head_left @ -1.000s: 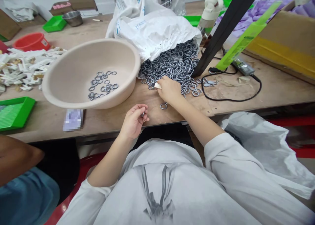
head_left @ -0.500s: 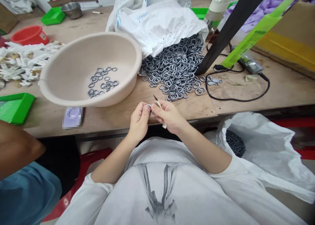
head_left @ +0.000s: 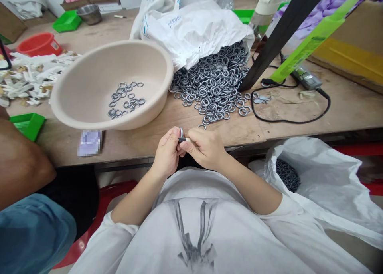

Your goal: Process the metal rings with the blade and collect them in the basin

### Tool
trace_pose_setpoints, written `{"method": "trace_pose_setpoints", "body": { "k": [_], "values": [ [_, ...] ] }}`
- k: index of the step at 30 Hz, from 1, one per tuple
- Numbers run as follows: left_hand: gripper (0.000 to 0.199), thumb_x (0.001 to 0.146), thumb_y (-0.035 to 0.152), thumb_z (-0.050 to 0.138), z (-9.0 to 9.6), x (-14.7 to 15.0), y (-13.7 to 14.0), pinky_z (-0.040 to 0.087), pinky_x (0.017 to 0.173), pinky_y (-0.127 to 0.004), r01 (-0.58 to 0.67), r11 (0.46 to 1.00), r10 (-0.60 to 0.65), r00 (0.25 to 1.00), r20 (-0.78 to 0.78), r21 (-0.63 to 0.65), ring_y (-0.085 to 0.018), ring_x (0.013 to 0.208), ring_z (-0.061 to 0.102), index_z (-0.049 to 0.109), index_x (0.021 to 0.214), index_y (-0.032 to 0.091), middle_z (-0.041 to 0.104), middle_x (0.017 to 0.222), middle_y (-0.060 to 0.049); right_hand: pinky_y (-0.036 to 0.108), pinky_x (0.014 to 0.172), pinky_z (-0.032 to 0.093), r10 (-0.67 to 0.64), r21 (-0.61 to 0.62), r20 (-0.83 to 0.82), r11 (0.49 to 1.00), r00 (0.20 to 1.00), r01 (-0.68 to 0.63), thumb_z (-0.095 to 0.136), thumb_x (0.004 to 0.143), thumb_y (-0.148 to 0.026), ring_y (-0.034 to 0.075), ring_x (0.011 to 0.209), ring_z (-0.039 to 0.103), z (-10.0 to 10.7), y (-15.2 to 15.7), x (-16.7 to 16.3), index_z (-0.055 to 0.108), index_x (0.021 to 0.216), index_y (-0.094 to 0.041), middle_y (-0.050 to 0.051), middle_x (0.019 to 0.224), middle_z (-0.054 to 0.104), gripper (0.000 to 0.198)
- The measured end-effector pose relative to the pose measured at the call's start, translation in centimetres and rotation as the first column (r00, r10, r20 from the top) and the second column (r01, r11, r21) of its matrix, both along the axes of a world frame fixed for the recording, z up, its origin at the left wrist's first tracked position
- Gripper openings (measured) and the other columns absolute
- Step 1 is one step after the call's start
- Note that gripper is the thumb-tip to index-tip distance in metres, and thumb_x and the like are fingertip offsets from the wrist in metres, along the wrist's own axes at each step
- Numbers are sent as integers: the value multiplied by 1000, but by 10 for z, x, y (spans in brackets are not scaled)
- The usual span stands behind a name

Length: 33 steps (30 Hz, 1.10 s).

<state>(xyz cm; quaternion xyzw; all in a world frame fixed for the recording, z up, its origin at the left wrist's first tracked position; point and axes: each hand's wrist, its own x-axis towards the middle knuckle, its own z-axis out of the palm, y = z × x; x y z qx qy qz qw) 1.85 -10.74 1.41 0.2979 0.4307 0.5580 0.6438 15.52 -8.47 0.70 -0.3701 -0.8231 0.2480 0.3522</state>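
While the left hand [head_left: 166, 156] pinches a grey ring [head_left: 181, 132] between thumb and fingers, a small dark-tipped tool [head_left: 182, 139] lies crosswise just on its near side, contact impossible to tell, its pale end gripped by the curled right hand [head_left: 206, 148].

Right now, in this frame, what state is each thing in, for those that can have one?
Left hand: closed on a gray ring.
Right hand: closed on a dark-tipped tool.
Beige basin: open, partly filled with loose rings.
White printed sack: mouth open, ring pile spilling out.
White bag: open, dark rings inside.
Cream-lidded bottle: upright, lid on.
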Motion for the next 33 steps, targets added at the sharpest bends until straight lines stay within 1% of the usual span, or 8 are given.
{"method": "trace_pose_setpoints", "body": {
  "k": [12, 15, 18, 21, 24, 27, 29, 33],
  "values": [
    [47, 77, 52, 78, -1, -3, -4, 32, 41, -16, 105, 994, -105, 992, 74, 7, -5, 43, 26, 45, 68, 19, 33, 51, 9, 28, 60, 28, 33, 11, 27, 999, 999, -33, 29, 101, -63, 14, 61, 45, 0, 1, 1, 44, 68, -20, 0, 64, 50, 56],
    [45, 83, 52, 72, -3, -6, -10, 34, 44, -17, 207, 976, -209, 977, 28, 70, -5, 44, 29, 47, 67, 18, 34, 51, 8, 28, 59, 27, -95, -102, 56, 990, 994, 100, 28, 102, -60, 14, 61, 45, -3, 16, 9, 45, 68, -21, 0, 64, 52, 55],
    [45, 87, 51, 67, -4, -12, -13, 36, 46, -19, 296, 951, -295, 955, -20, 93, -6, 45, 34, 49, 65, 17, 38, 51, 6, 29, 61, 28, -297, -146, 199, 933, 934, 328, 38, 102, -53, 17, 66, 51, -11, 32, 22, 53, 73, -20, 2, 69, 57, 46],
    [40, 84, 47, 72, -7, -21, -8, 40, 46, -19, 223, 973, -222, 975, -30, 51, -6, 45, 39, 54, 67, 15, 48, 54, 4, 30, 64, 31, -328, -42, 392, 927, 860, 373, 62, 93, -45, 23, 81, 57, -21, 35, 31, 64, 91, -18, 8, 91, 65, 27],
    [29, 78, 38, 78, -11, -29, 1, 45, 48, -18, 152, 988, -153, 987, -47, -20, -6, 46, 46, 67, 89, 14, 62, 64, 0, 32, 66, 33, -318, -28, 466, 927, 826, 373, 65, 90, -35, 24, 85, 58, -26, 32, 32, 67, 94, -16, 12, 101, 64, 19],
    [35, 74, 33, 79, -14, -30, 7, 48, 48, -18, 95, 992, -97, 995, -29, -81, -7, 51, 53, 70, 101, 14, 70, 80, -4, 32, 67, 35, -292, -139, 293, 929, 910, 343, 61, 92, -30, 21, 80, 56, -23, 30, 29, 62, 83, -17, 9, 90, 62, 17],
    [35, 74, 38, 79, -14, -25, 6, 48, 46, -19, 110, 988, -110, 994, 0, -108, -8, 53, 55, 70, 95, 12, 70, 85, -6, 30, 67, 39, -194, -330, -5, 926, 981, 182, 59, 93, -39, 18, 74, 54, -17, 26, 25, 57, 77, -18, 4, 78, 58, 26],
    [50, 77, 61, 72, -11, -10, -1, 39, 39, -18, 300, 941, -287, 953, 100, -157, -7, 49, 49, 67, 86, 12, 63, 73, -3, 26, 55, 44, -139, -604, -560, 743, 816, -288, 64, 84, -63, 12, 55, 53, -12, 13, 10, 53, 82, -21, -5, 65, 53, 44]
  ]
}}
